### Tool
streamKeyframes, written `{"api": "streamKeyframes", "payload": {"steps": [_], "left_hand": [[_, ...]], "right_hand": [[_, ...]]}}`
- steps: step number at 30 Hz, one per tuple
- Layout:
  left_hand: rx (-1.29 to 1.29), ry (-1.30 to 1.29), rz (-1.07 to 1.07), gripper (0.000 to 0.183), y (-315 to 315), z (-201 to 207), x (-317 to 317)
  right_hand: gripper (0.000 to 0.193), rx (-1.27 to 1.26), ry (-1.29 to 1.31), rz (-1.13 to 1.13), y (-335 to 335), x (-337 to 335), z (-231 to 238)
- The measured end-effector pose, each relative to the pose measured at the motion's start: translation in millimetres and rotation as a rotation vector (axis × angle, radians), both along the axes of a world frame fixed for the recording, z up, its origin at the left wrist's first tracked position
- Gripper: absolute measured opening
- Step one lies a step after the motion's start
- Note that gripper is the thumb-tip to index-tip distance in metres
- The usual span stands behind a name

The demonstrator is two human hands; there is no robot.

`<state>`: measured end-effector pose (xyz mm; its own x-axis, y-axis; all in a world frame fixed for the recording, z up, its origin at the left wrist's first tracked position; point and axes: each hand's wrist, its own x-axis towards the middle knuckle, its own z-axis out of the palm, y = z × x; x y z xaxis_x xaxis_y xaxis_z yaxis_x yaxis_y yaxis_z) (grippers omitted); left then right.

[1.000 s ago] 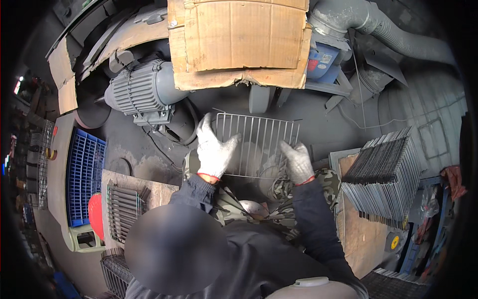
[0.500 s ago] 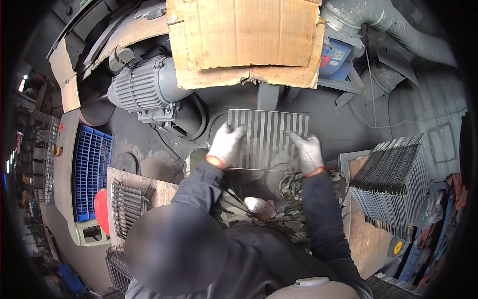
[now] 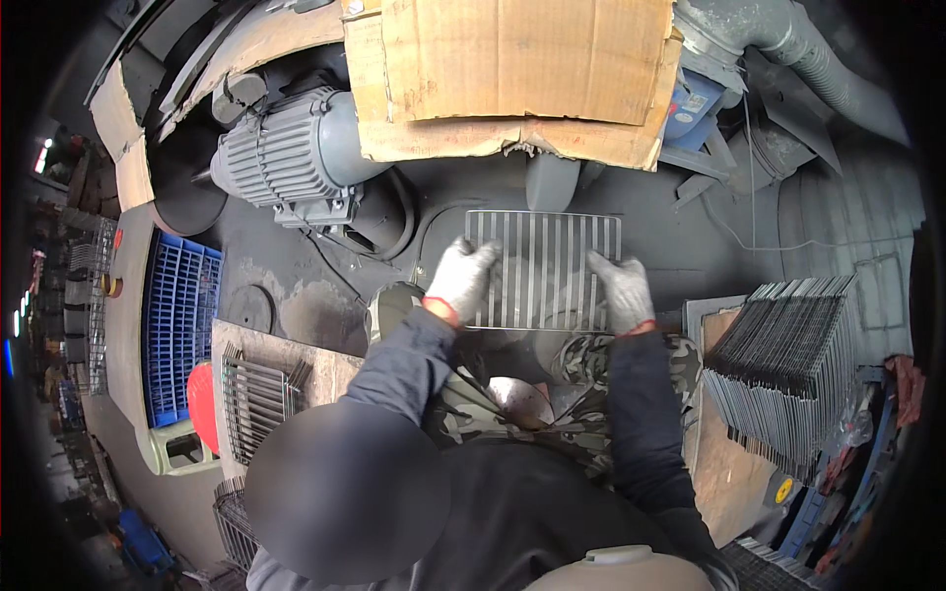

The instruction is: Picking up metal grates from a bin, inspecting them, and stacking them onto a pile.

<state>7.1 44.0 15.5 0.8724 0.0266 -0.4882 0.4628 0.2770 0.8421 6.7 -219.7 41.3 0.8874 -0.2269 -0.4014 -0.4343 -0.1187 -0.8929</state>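
Observation:
Both of my hands wear whitish work gloves and hold a rectangular wire rack (image 3: pixel 545 300) with parallel metal bars above my lap. My left hand (image 3: pixel 461 276) is closed on its left side, the thumb lying over the bars. On the opposite side my right hand (image 3: pixel 627 294) grips the edge, thumb on top. The fingers under the rack are mostly hidden. The rack's far edge is at the lower end of a grey wheel (image 3: pixel 553 184); whether they touch I cannot tell.
Cardboard (image 3: pixel 522 69) covers the machine ahead, with a grey electric motor (image 3: pixel 281 148) left of it. A tall stack of racks (image 3: pixel 788 364) stands at right. More racks (image 3: pixel 258 404) lie on a board at left, near a blue plastic crate (image 3: pixel 184 325). A duct (image 3: pixel 818 64) runs at far right.
The view has shifted slightly, so the surroundings sit a little differently. My hands keep hold of the rack, which appears slightly farther right in the picture.

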Motion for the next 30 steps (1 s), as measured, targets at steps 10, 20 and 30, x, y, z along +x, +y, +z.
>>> {"api": "streamKeyframes", "payload": {"steps": [10,20,30], "left_hand": [[-0.191,-0.104,-0.159,0.031,-1,35,-24],[-0.212,-0.218,-0.076,0.022,17,10,-47],[0.016,-0.141,-0.082,0.050,-1,-2,-21]], "right_hand": [[0.043,0.114,-0.100,-0.009,-35,-7,10],[0.069,-0.014,-0.137,0.143,-26,-12,-7],[0.049,0.097,-0.080,0.041,-22,-6,6]]}}
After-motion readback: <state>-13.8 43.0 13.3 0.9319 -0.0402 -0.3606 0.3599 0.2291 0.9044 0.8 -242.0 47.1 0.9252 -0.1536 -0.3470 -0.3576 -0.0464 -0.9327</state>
